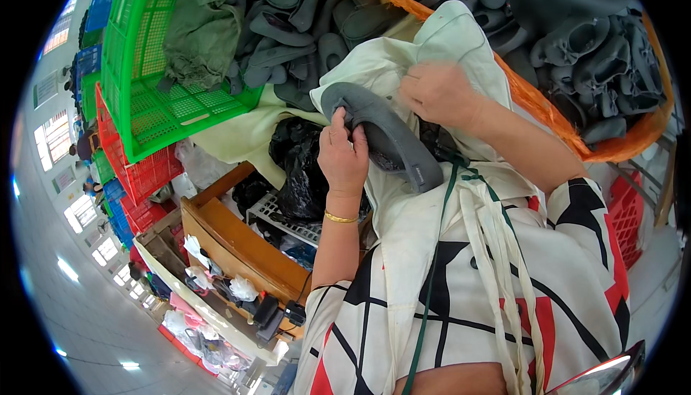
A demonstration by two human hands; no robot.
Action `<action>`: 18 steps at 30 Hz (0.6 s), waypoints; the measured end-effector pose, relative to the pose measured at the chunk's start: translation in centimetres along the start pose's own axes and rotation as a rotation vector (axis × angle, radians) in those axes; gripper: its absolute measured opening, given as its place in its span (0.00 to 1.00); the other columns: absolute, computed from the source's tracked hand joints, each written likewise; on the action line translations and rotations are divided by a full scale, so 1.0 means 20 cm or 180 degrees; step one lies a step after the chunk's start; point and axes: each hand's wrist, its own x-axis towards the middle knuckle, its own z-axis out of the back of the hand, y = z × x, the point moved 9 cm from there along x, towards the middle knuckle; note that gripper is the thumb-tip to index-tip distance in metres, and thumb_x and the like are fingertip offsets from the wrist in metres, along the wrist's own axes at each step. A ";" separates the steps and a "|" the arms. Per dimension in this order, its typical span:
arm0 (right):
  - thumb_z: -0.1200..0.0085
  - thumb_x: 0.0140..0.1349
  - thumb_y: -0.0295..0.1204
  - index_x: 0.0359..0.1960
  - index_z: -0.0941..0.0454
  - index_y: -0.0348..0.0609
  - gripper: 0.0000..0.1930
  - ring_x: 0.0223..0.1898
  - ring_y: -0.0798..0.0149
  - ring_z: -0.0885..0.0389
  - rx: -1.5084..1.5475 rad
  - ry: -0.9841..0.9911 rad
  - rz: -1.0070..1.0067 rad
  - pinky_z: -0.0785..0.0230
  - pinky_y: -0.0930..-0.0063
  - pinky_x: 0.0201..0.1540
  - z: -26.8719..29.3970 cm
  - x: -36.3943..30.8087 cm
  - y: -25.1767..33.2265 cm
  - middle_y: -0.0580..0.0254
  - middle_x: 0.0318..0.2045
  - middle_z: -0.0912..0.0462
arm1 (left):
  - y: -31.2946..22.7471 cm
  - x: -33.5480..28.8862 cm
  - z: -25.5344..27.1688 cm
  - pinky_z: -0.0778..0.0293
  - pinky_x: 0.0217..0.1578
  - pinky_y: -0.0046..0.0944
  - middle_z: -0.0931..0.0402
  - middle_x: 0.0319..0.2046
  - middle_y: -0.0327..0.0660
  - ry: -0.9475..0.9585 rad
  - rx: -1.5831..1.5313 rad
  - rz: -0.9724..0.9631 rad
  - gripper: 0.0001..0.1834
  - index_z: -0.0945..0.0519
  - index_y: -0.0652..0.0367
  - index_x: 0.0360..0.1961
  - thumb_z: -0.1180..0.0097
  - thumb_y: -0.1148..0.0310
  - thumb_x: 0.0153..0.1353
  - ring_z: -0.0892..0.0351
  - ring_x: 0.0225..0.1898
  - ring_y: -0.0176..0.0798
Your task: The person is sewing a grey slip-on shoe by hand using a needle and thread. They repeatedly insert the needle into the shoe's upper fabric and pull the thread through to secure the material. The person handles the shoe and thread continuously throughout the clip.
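A dark grey cloth shoe (403, 143) is held over my lap, its heel end toward me. My left hand (343, 154) grips it from the left, fingers at the opening and toe, with a gold-coloured bracelet on the wrist. To the right of the shoe and apart from it, my right hand (437, 92) is raised with its fingers curled together. Motion blurs that hand, and whatever is between its fingertips cannot be made out. Under both hands lies a cream cloth apron (461, 49) with long ties.
Ahead, a heap of similar grey shoes (288, 28) lies beside a green plastic crate (144, 107). An orange sack (533, 114) at the right holds more shoes. Red crates (144, 172), a black plastic bag (299, 172) and a wooden bench (245, 229) stand on the left.
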 end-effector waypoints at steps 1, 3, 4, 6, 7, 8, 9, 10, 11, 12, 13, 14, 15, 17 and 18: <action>0.39 0.56 0.32 0.20 0.29 0.46 0.12 0.24 0.57 0.24 -0.0058 -0.0063 -0.0003 0.32 0.62 0.26 0.02 0.01 -0.01 0.63 0.19 0.30 | 0.02 -0.01 -0.01 0.27 0.31 0.40 0.28 0.28 0.40 0.0002 -0.0189 0.0112 0.25 0.25 0.59 0.57 0.36 0.70 0.57 0.27 0.30 0.44; 0.40 0.57 0.32 0.20 0.26 0.46 0.11 0.24 0.58 0.23 -0.0196 -0.0285 -0.0111 0.31 0.64 0.25 0.05 0.05 -0.02 0.63 0.20 0.27 | 0.05 -0.01 -0.02 0.28 0.32 0.40 0.28 0.29 0.40 -0.0005 -0.0461 0.0293 0.26 0.25 0.59 0.56 0.35 0.70 0.56 0.27 0.30 0.43; 0.40 0.57 0.32 0.21 0.25 0.46 0.10 0.24 0.58 0.23 -0.0259 -0.0394 -0.0159 0.30 0.65 0.25 0.06 0.08 -0.02 0.64 0.20 0.25 | 0.07 -0.01 -0.01 0.28 0.32 0.40 0.28 0.29 0.40 -0.0015 -0.0545 0.0377 0.26 0.25 0.59 0.56 0.34 0.70 0.55 0.27 0.30 0.42; 0.41 0.61 0.33 0.21 0.24 0.45 0.12 0.23 0.61 0.23 0.0295 -0.0662 -0.0689 0.30 0.67 0.25 0.07 0.17 -0.10 0.63 0.20 0.24 | 0.08 -0.01 -0.02 0.28 0.32 0.40 0.28 0.29 0.40 -0.0035 -0.0635 0.0491 0.27 0.25 0.59 0.56 0.33 0.70 0.54 0.27 0.30 0.42; 0.42 0.63 0.34 0.22 0.23 0.45 0.12 0.23 0.63 0.23 0.0569 -0.0798 -0.0954 0.30 0.67 0.25 0.06 0.21 -0.12 0.63 0.20 0.24 | 0.08 0.00 -0.03 0.28 0.32 0.40 0.28 0.29 0.39 -0.0053 -0.0634 0.0523 0.28 0.25 0.59 0.56 0.32 0.69 0.53 0.27 0.30 0.42; 0.43 0.65 0.35 0.23 0.23 0.45 0.13 0.23 0.65 0.23 0.1383 -0.0931 -0.1139 0.31 0.68 0.26 0.01 0.23 -0.13 0.64 0.20 0.24 | 0.07 0.01 -0.03 0.27 0.33 0.40 0.28 0.29 0.39 -0.0061 -0.0629 0.0543 0.28 0.25 0.59 0.56 0.31 0.69 0.52 0.27 0.30 0.42; 0.44 0.68 0.36 0.24 0.22 0.44 0.14 0.24 0.67 0.23 0.2202 -0.1052 -0.1304 0.31 0.69 0.27 -0.06 0.25 -0.10 0.64 0.20 0.25 | 0.06 0.01 -0.04 0.27 0.33 0.40 0.29 0.29 0.40 -0.0077 -0.0509 0.0538 0.27 0.25 0.60 0.55 0.31 0.70 0.52 0.27 0.30 0.41; 0.46 0.70 0.38 0.25 0.21 0.44 0.16 0.25 0.69 0.23 0.3024 -0.1167 -0.1457 0.31 0.70 0.28 -0.13 0.26 -0.08 0.65 0.20 0.25 | 0.04 0.02 -0.04 0.27 0.34 0.39 0.30 0.29 0.40 -0.0093 -0.0390 0.0531 0.26 0.25 0.60 0.53 0.31 0.70 0.52 0.28 0.30 0.41; 0.47 0.71 0.39 0.26 0.22 0.44 0.16 0.26 0.70 0.25 0.3831 -0.0902 -0.1912 0.32 0.71 0.29 -0.24 0.26 -0.05 0.66 0.22 0.25 | 0.03 0.03 -0.03 0.26 0.34 0.39 0.30 0.29 0.41 -0.0116 -0.0269 0.0542 0.25 0.24 0.61 0.52 0.31 0.70 0.52 0.28 0.29 0.40; 0.49 0.73 0.40 0.28 0.22 0.43 0.17 0.27 0.71 0.27 0.4618 -0.0603 -0.2370 0.33 0.71 0.31 -0.35 0.25 0.00 0.67 0.24 0.25 | 0.03 0.03 -0.04 0.26 0.35 0.40 0.29 0.31 0.41 -0.0048 -0.0243 0.0594 0.25 0.25 0.61 0.52 0.32 0.70 0.53 0.27 0.30 0.42; 0.51 0.74 0.41 0.30 0.23 0.42 0.17 0.29 0.71 0.28 0.5390 -0.0278 -0.2833 0.35 0.71 0.32 -0.44 0.23 0.06 0.69 0.25 0.26 | 0.03 0.04 -0.04 0.25 0.36 0.42 0.27 0.32 0.42 0.0024 -0.0220 0.0641 0.24 0.25 0.60 0.52 0.32 0.71 0.53 0.25 0.32 0.44; 0.53 0.75 0.41 0.28 0.25 0.43 0.18 0.27 0.72 0.31 0.5684 -0.0288 -0.3014 0.36 0.73 0.31 -0.45 0.23 0.07 0.69 0.24 0.28 | 0.04 0.04 -0.05 0.25 0.37 0.43 0.25 0.33 0.43 0.0084 -0.0178 0.0705 0.24 0.25 0.60 0.51 0.33 0.71 0.53 0.24 0.33 0.46; 0.54 0.75 0.41 0.27 0.27 0.45 0.19 0.25 0.72 0.34 0.5972 -0.0305 -0.3200 0.38 0.74 0.31 -0.46 0.22 0.07 0.70 0.22 0.29 | 0.05 0.03 -0.04 0.24 0.38 0.44 0.24 0.35 0.44 -0.0030 -0.0130 0.0570 0.22 0.25 0.60 0.51 0.34 0.71 0.55 0.23 0.35 0.47; 0.58 0.76 0.39 0.22 0.36 0.48 0.20 0.21 0.74 0.44 0.6306 -0.0030 -0.3300 0.45 0.77 0.29 -0.39 0.23 0.10 0.72 0.18 0.38 | 0.08 0.01 -0.06 0.24 0.40 0.46 0.22 0.39 0.46 -0.0257 -0.0045 0.0296 0.20 0.25 0.59 0.51 0.36 0.72 0.57 0.20 0.38 0.51; 0.57 0.75 0.38 0.22 0.36 0.49 0.19 0.21 0.74 0.44 0.6273 -0.0012 -0.3244 0.46 0.77 0.28 -0.34 0.24 0.12 0.73 0.18 0.39 | 0.08 0.02 -0.07 0.23 0.41 0.46 0.21 0.40 0.47 -0.0222 -0.0074 0.0233 0.20 0.25 0.59 0.51 0.37 0.73 0.57 0.20 0.40 0.52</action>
